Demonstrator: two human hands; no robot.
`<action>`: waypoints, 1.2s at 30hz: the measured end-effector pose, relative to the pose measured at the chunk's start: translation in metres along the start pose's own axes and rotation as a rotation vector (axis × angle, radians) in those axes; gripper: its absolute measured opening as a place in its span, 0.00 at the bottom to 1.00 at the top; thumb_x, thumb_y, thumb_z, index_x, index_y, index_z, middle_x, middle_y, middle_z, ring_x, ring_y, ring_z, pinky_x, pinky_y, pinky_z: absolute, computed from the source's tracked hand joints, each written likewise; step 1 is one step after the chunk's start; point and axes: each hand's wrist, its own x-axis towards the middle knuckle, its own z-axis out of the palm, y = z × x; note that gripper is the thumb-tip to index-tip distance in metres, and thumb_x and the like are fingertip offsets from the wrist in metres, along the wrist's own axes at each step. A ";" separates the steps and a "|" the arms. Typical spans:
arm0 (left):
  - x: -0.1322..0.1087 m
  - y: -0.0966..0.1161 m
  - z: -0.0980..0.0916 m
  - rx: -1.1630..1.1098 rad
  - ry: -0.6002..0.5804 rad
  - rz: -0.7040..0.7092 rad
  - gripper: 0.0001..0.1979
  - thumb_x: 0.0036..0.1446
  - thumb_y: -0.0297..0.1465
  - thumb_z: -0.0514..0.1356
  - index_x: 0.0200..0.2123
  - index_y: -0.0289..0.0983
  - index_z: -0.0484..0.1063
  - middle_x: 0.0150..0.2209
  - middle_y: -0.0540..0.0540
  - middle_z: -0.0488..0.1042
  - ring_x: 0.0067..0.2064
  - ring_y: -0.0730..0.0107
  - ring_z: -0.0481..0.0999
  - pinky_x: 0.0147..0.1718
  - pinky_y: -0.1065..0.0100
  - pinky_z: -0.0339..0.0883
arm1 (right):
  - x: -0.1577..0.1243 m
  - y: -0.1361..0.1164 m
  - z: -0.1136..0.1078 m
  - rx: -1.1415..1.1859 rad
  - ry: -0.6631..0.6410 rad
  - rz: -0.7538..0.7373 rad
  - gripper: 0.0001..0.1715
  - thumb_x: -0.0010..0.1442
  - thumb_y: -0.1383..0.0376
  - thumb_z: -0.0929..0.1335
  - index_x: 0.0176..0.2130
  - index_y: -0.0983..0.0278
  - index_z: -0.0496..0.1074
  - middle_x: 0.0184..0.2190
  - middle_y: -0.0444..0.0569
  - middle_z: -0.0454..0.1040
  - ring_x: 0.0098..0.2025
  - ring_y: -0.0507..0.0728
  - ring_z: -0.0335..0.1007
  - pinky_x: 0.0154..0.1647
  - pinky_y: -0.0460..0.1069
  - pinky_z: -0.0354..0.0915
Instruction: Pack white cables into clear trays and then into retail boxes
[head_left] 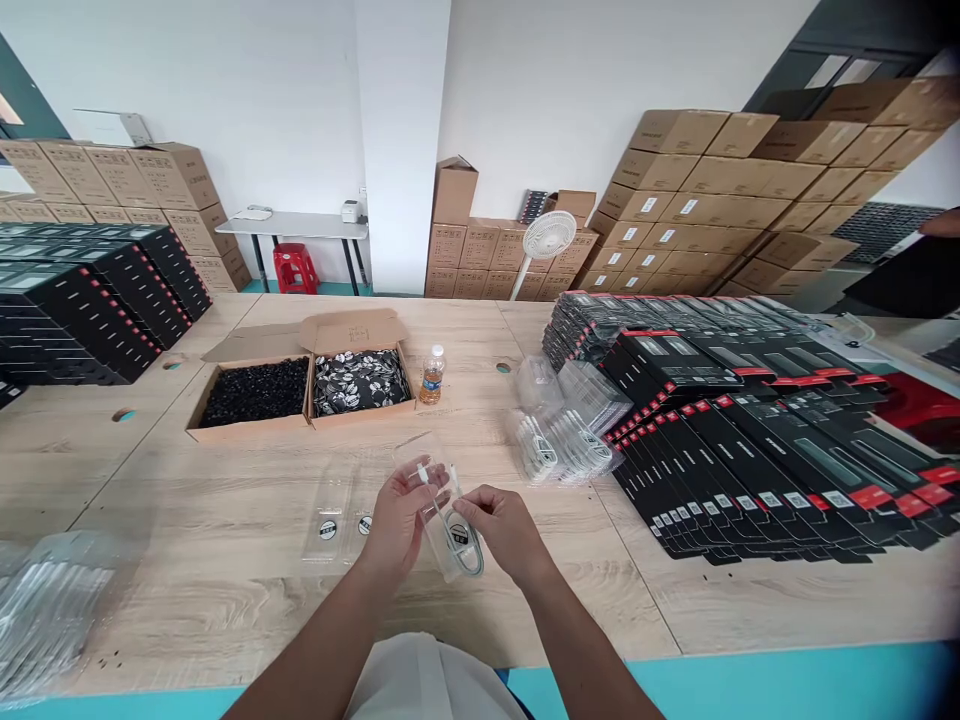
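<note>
A white charging cable (473, 560), bent into a loop, lies over a clear plastic tray (442, 555) with a round black label. My left hand (399, 515) is closed on the tray's upper part, its fingers showing through the plastic, and one cable end stands up by the thumb. The cable near its other end is pinched between thumb and finger of my right hand (504, 525). Two more clear trays (328, 500) with round black labels lie flat on the table left of my left hand.
Clear packs of white cables (559, 445) lie to the right, beside stacked black-and-red boxes (750, 470). Ahead are an open carton of small black parts (255, 392), a carton of black-and-white packets (360, 382) and a bottle (432, 375). Clear plastic packaging (56, 610) is piled at left.
</note>
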 end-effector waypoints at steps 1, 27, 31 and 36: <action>0.000 -0.001 0.001 0.015 -0.012 -0.015 0.19 0.39 0.26 0.70 0.39 0.37 0.75 0.37 0.44 0.79 0.40 0.64 0.77 0.43 0.62 0.68 | 0.000 -0.001 0.000 -0.020 0.010 0.001 0.14 0.49 0.56 0.70 0.23 0.65 0.74 0.20 0.45 0.73 0.24 0.53 0.66 0.27 0.47 0.60; 0.019 -0.012 0.005 0.006 0.242 0.130 0.14 0.40 0.33 0.71 0.27 0.36 0.70 0.24 0.52 0.72 0.27 0.74 0.73 0.32 0.69 0.69 | -0.022 0.003 0.001 -0.479 0.113 -0.140 0.07 0.52 0.64 0.67 0.34 0.60 0.72 0.28 0.44 0.73 0.27 0.54 0.68 0.26 0.47 0.60; 0.023 -0.012 0.005 -0.148 0.253 0.127 0.13 0.40 0.29 0.71 0.26 0.36 0.69 0.24 0.54 0.71 0.27 0.75 0.73 0.37 0.64 0.73 | -0.026 0.016 0.006 -0.232 0.111 -0.034 0.04 0.54 0.62 0.66 0.32 0.60 0.68 0.24 0.42 0.69 0.23 0.54 0.69 0.23 0.47 0.63; 0.028 -0.017 0.002 -0.218 0.247 0.121 0.09 0.46 0.27 0.69 0.27 0.36 0.70 0.25 0.54 0.71 0.28 0.76 0.74 0.44 0.61 0.74 | -0.024 0.023 0.020 -0.121 0.199 -0.027 0.09 0.56 0.58 0.66 0.31 0.60 0.66 0.21 0.40 0.66 0.22 0.53 0.67 0.22 0.47 0.62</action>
